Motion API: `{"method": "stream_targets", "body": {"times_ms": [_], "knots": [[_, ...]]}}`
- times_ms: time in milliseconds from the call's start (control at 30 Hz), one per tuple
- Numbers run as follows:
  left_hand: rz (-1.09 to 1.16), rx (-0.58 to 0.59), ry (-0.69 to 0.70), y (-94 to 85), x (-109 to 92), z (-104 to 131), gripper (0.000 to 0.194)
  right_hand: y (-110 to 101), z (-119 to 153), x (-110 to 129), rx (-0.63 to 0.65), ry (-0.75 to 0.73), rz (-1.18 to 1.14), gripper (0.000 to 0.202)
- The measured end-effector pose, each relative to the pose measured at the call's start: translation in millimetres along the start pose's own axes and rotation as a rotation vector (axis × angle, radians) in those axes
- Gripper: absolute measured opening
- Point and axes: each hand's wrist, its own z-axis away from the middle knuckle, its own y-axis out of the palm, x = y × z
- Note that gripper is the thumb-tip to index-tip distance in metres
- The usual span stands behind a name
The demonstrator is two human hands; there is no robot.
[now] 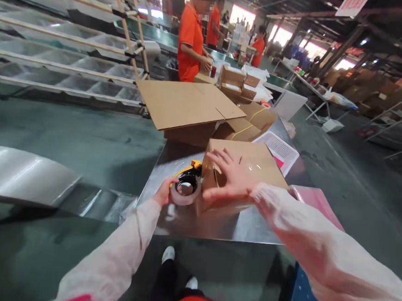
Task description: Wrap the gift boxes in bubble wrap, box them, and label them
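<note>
"Head view, forward and down: a wide, dim hall with a grey-green floor (119, 130), bright windows and ceiling lamps."

"Around the sides?"

"At left, a tall rack (123, 25) of clear bins in sloping tiers, with a curved metal sheet (25, 174) nearer by. Beyond the work area, a co-worker (190, 52) in an orange shirt among open boxes; farther back, more people in orange."

"And the surface?"

"A shiny metal table (257, 231), with a straight near edge just beyond two white shoes (168, 254). Bare metal at the left and in a strip along the front. Open floor to the left and right. Low at right, a blue panel (309, 298)."

"Anything in the way?"

"Across the table's middle, a big cardboard flap (191, 103), jutting out past the left edge. In front of that, near the table's front, a closed carton (254, 152) with a glossy top. Just beyond its right side, a tilted white basket (289, 150); nearer, a flat pink pack (317, 201)."

"And the hands?"

"Apart from each other. Right hand (233, 176) palm down with fingers spread, over the closed carton; full contact hard to tell. Left hand (165, 190) closed on a yellow-and-black tape dispenser (195, 189) with a clear roll, just left of the closed carton."
</note>
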Motion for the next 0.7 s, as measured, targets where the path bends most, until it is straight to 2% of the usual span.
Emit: {"method": "stream_targets", "body": {"times_ms": [67, 133, 200, 300, 367, 433, 500, 567, 633, 700], "knots": [[-0.022, 0.023, -0.037, 6.9, -26.4, -10.9, 0.02, -1.0, 14.1, -9.1, 0.055, -0.171, 0.118, 0.088], [-0.041, 0.04, -0.069, 4.0, -27.4, -2.7, 0.024, 0.5, 21.5, -13.4, 0.018, -0.151, 0.204, 0.068], [-0.054, 0.046, -0.081, -8.1, -2.2, 24.0, 0.037, 3.5, 21.7, -13.0, -0.016, -0.089, 0.217, 0.058], [-0.04, 0.105, -0.037, -29.4, 66.5, 79.8, 0.072, 7.8, 16.8, -10.9, -0.034, -0.094, 0.207, 0.055], [0.004, 0.158, 0.014, -34.8, 112.1, 109.5, 0.088, 9.6, 14.8, -11.6, -0.054, -0.112, 0.214, 0.053], [0.023, 0.165, 0.048, -31.9, 141.8, 124.9, 0.098, 10.6, 14.5, -13.6, -0.071, -0.118, 0.224, 0.051], [0.033, 0.145, 0.073, -26.6, 150.9, 127.1, 0.102, 11.3, 14.8, -15.2, -0.077, -0.123, 0.23, 0.05], [0.035, 0.137, 0.086, -23.1, 145.3, 121.1, 0.1, 12.2, 14.2, -15.0, -0.074, -0.127, 0.233, 0.05], [-0.02, 0.161, 0.106, -18.0, 138.3, 110.9, 0.092, 13.3, 12.1, -12.6, -0.071, -0.133, 0.235, 0.048], [-0.159, 0.245, 0.105, -2.9, 142.8, 99.1, 0.076, 14.3, 9.0, -9.1, -0.075, -0.141, 0.24, 0.046]]}}
